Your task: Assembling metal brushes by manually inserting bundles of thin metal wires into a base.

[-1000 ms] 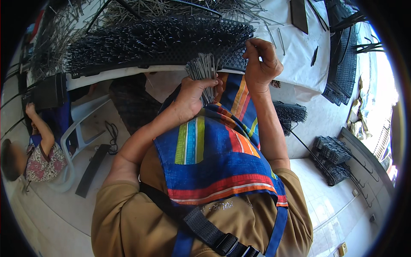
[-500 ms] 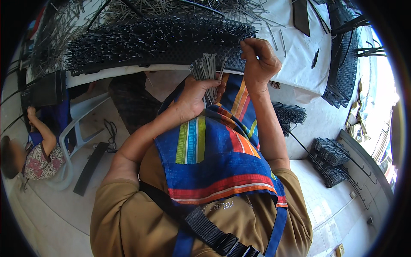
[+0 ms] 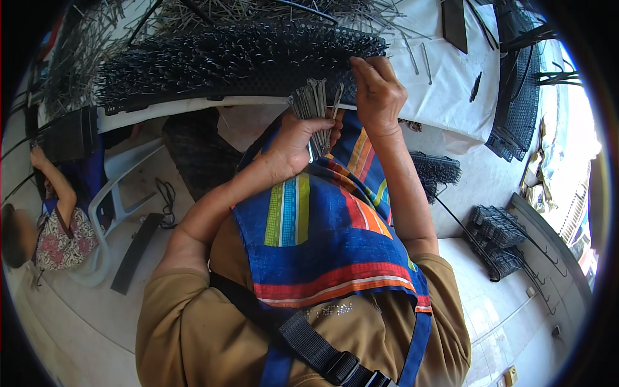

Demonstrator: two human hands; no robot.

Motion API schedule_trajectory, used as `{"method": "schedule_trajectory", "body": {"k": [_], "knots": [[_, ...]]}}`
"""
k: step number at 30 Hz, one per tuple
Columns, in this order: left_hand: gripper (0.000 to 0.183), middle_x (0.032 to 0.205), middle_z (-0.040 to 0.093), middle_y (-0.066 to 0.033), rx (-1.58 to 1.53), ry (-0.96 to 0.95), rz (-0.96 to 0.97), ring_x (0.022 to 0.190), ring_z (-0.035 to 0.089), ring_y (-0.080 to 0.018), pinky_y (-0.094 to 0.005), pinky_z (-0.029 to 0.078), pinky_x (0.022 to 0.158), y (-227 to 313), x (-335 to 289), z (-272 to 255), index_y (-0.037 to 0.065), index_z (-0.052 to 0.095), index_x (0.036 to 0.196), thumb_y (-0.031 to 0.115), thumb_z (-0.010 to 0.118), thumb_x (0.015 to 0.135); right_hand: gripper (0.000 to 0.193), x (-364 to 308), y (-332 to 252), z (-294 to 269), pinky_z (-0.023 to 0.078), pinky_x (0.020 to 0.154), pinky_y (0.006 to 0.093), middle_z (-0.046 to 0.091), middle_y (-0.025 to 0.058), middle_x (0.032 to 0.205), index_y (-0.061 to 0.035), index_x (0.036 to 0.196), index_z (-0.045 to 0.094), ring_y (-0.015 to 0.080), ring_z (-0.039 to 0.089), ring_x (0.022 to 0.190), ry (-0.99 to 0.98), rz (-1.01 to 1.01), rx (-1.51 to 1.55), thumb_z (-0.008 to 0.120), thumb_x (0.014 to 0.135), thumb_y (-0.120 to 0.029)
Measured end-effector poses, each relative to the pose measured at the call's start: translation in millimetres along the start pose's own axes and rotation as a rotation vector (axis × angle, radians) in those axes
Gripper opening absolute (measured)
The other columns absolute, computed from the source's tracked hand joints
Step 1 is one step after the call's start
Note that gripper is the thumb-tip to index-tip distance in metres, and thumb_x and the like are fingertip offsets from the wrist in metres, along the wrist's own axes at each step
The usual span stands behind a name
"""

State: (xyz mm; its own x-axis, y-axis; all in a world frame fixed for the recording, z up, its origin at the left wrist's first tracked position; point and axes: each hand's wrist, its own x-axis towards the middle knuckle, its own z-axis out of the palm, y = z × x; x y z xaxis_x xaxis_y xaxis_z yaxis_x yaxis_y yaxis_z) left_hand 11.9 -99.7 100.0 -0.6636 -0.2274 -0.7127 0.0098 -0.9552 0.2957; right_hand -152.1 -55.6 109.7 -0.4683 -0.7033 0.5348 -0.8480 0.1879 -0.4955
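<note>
My left hand (image 3: pixel 298 140) is wrapped around a bundle of thin grey metal wires (image 3: pixel 312 98), their small looped ends fanned upward. One or two of the wires stand apart from the rest, near the fingertips. To the right, my right hand (image 3: pixel 382 97) is raised with thumb and fingers pinched together at the right end of a black perforated rack (image 3: pixel 206 95). Whatever sits in that pinch is too small or hidden to make out. Dense rows of dark wire pins (image 3: pixel 238 58) stick up from most of the rack.
Behind the rack, loose wires (image 3: pixel 322 11) are heaped on a table with a white cover (image 3: pixel 451 97). A black mesh rack (image 3: pixel 516 103) hangs at its right edge. On the left are a white chair (image 3: pixel 113 187) and another person (image 3: pixel 61 219). Stacked black racks (image 3: pixel 496 238) lie at right.
My right hand has shifted slightly left and down along the rack's right end. The left hand keeps its hold on the bundle, with the wires fanned a little differently. The other person's arm moved slightly.
</note>
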Motion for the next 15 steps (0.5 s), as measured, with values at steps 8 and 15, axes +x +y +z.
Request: {"method": "schedule_trajectory", "body": {"k": [8, 15], "knots": [[0.020, 0.081, 0.067, -0.0110, -0.033, -0.126, 0.015, 0.068, 0.066, -0.0206, -0.0306, 0.054, 0.063, 1.7, -2.3, 0.0, 0.002, 0.062, 0.098, -0.002, 0.063, 0.079, 0.016, -23.1, -20.9, -21.9, 0.043, 0.051, 0.0216, 0.064, 0.0035, 0.079, 0.0001, 0.097, 0.066, 0.0068, 0.055, 0.058, -0.169, 0.547, 0.578, 0.068, 0.080, 0.000], [0.019, 0.082, 0.068, -0.0113, 0.010, -0.139, 0.041, 0.070, 0.066, -0.0208, -0.0310, 0.054, 0.064, -2.3, -4.3, -0.2, 0.002, 0.062, 0.099, -0.002, 0.062, 0.080, 0.015, -15.4, -26.7, -26.5, 0.038, 0.044, 0.0194, 0.064, 0.0062, 0.069, 0.0024, 0.092, 0.062, 0.0068, 0.050, 0.048, -0.233, 0.980, 0.985, 0.066, 0.078, 0.006]]}}
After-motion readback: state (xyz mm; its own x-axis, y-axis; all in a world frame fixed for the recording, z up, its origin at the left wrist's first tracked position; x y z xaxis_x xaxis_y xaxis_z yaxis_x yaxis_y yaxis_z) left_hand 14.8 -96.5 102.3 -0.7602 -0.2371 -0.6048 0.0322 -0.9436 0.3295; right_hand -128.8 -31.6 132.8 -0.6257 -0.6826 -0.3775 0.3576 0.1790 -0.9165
